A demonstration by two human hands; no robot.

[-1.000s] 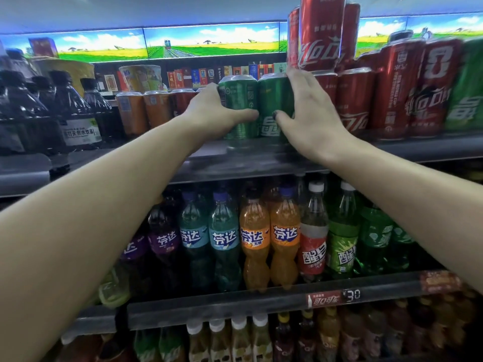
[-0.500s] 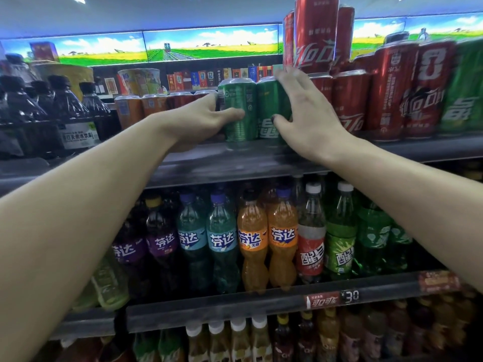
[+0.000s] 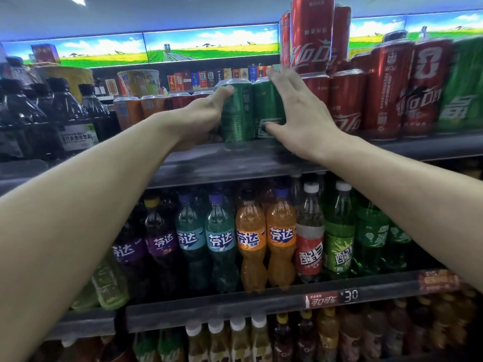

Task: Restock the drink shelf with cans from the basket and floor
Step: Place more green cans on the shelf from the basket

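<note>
Two green cans stand side by side on the top drink shelf (image 3: 235,163). My left hand (image 3: 201,118) grips the left green can (image 3: 237,113) from its left side, with the thumb up near the rim. My right hand (image 3: 300,118) holds the right green can (image 3: 265,103), thumb on the can's lower front and fingers stretched along its right side up to the top. Both cans rest on the shelf board, touching each other. No basket or floor is in view.
Red cola cans (image 3: 347,100) stand right of the green pair, with taller red cans stacked above them (image 3: 311,35). Orange cans (image 3: 128,111) and dark bottles (image 3: 75,118) fill the shelf's left. Lower shelves hold soda bottles (image 3: 251,239).
Both hands stay on the two green cans. The right hand's fingers have spread and stretched higher along its can. The view has shifted slightly.
</note>
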